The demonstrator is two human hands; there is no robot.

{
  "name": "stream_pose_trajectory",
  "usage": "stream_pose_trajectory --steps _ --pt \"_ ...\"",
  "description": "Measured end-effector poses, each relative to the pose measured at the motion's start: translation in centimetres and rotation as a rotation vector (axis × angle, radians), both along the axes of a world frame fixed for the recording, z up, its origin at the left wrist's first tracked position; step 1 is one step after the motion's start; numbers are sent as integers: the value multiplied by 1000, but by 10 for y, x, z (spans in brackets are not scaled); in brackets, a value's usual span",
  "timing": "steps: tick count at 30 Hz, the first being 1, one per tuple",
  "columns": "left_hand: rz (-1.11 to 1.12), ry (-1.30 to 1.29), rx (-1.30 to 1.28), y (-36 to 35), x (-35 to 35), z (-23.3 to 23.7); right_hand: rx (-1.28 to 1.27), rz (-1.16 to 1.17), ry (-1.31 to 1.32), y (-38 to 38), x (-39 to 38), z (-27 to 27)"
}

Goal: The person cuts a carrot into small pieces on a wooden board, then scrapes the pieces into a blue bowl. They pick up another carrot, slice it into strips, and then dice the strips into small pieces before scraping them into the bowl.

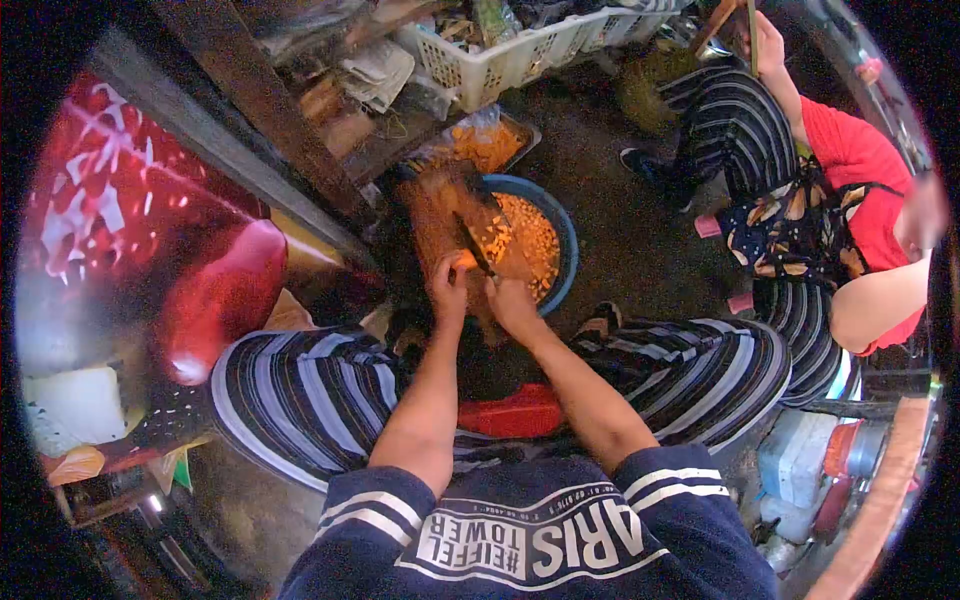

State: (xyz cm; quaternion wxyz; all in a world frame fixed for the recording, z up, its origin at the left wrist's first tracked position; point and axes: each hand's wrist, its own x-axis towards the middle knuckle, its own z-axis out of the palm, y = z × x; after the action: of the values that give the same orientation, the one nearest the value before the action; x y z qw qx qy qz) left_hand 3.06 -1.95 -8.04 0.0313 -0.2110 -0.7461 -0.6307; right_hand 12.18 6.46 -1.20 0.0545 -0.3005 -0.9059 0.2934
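Observation:
Over a worn wooden board, my right hand is closed round the handle of a dark-bladed knife. The blade points up and to the left, across the board's right edge. My left hand is closed on an orange piece beside the blade. Small orange cubes lie on the board next to the knife. Just right of the board, a blue basin holds many orange cubes. Behind the board a metal tray holds more orange pieces.
A seated person in a red top is at the right, with a dark shoe near the basin. White crates stand at the back. A wooden beam and red glossy cloth are at the left.

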Motion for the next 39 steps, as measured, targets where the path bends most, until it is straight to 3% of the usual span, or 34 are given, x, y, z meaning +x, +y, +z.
stream_pose_trajectory --steps 4,6,10,12,13,15,17,19,21,24,27,29,32,34,37,39 --pt "38 -37 -40 -5 8 4 -109 52 -143 -2 14 14" --pt "39 -8 -66 -4 7 9 5 38 -43 -13 17 16" --pt "23 50 -69 -7 6 7 88 -23 -83 -18 8 -30" --pt "17 53 -53 -4 7 12 378 21 117 -7 0 -52" --pt "21 41 -45 -5 6 12 379 21 124 -5 -2 -34" --pt "49 -21 -6 -4 5 7 -29 9 -84 -5 4 21" --pt "65 -90 34 -1 7 1 -16 13 -40 -10 14 17" --pt "119 109 -45 -3 6 2 -5 24 12 -16 13 6" --pt "98 84 -55 -7 8 1 67 0 -148 -24 10 -2" --pt "58 47 -40 -8 8 -1 106 101 -47 -15 7 -4" --pt "59 -10 48 -5 5 5 34 -9 8 -7 6 -10" --pt "61 -63 119 -3 9 9 9 12 -18 -11 12 17" --pt "140 31 86 -3 2 10 17 5 -52 -21 16 13" --pt "128 193 -240 -12 3 11 40 -6 -73 -30 15 2" --pt "77 147 -194 -12 0 10 -8 -47 -126 -28 10 -4" --pt "58 88 -103 -8 0 10 -91 6 11 -17 6 2"
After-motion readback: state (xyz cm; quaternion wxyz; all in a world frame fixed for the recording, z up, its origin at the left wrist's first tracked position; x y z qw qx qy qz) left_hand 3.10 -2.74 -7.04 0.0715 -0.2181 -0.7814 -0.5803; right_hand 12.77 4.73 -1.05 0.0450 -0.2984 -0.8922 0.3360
